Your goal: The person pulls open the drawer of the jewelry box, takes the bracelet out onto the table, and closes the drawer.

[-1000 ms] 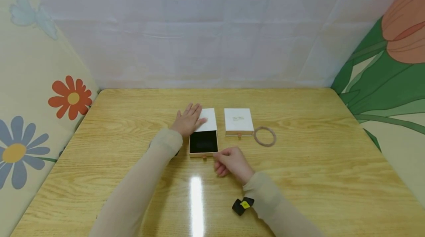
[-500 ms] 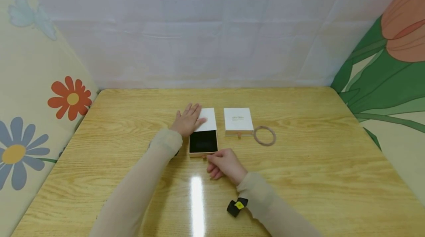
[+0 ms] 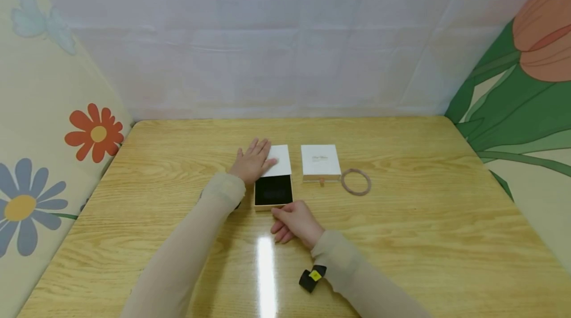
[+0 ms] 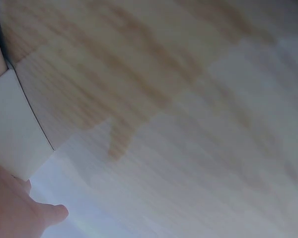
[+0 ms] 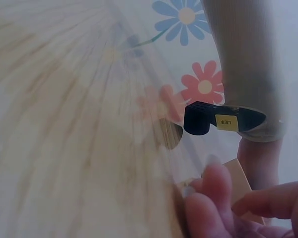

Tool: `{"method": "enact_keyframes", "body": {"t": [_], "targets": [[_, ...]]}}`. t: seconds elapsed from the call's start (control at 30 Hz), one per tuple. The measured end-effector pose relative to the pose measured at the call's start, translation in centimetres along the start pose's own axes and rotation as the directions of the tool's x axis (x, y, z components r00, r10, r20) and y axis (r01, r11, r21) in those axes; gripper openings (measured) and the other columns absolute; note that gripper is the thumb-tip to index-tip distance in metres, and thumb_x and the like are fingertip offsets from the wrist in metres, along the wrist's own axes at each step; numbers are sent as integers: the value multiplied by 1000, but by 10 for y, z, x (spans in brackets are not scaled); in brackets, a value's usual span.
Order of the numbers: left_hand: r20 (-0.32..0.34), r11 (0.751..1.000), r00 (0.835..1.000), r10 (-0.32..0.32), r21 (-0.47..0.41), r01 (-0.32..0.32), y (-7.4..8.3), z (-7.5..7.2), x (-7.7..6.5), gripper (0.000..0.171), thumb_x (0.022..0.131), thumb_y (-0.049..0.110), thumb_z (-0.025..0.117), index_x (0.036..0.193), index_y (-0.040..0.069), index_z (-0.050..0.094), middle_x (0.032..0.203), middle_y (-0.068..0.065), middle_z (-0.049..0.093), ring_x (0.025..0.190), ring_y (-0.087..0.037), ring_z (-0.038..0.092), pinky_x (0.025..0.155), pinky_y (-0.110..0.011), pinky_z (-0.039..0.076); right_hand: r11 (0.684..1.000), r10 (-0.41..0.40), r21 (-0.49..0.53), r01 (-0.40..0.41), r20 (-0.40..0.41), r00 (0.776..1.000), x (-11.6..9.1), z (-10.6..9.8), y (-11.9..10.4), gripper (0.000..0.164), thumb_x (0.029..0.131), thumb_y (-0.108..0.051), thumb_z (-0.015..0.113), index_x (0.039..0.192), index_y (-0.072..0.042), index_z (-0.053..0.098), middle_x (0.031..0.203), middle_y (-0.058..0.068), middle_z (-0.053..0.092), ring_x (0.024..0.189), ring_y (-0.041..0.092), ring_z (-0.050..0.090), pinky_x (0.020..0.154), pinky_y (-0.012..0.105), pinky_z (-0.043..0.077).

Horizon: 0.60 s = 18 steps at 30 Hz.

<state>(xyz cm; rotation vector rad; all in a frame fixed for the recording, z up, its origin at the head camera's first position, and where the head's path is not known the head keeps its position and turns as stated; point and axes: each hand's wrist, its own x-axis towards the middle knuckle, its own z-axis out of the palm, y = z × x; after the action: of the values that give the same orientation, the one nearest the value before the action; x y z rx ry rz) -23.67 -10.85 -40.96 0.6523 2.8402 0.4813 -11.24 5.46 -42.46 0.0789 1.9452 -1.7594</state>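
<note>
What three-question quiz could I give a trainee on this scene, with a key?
1. True or false: the left hand rests on the white square cardboard box with an open drawer.
2. Fill in: inside, that drawer is ____ in colour.
3. Where is the thin brownish ring? A) in the drawer; B) under the left hand; C) on the wood-grain table, right of the closed white square box.
Key: 1. true; 2. black; 3. C.

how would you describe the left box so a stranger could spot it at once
On the yellow-brown wood-grain table, find the person's left hand, lying partly over a square white-topped box. Unlike the closed square white-topped box to its right, this one has its black-lined drawer standing out at the front.
</note>
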Motion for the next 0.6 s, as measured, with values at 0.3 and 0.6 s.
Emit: {"method": "enact_keyframes", "body": {"t": [0.3,0.6], "targets": [[5,1000,1000,-4,4,4,0,-1,-1,69,105,50,30,157,7,13,162,-10,9,148,-27,-2,112,-63,4,1000,8,16,-8,16,1000,3,1,1,27,100,-8,52,87,12,66,62,5,65,47,10,60,44,24,52],[7,1000,1000,-3,7,3,0,0,-1,69,105,49,30,157,7,13,162,-10,9,148,-27,-2,112,-63,4,999,-7,37,6,27,1000,4,0,0,24,97,-5,53,83,11,64,60,5,63,46,10,59,44,24,51]]}}
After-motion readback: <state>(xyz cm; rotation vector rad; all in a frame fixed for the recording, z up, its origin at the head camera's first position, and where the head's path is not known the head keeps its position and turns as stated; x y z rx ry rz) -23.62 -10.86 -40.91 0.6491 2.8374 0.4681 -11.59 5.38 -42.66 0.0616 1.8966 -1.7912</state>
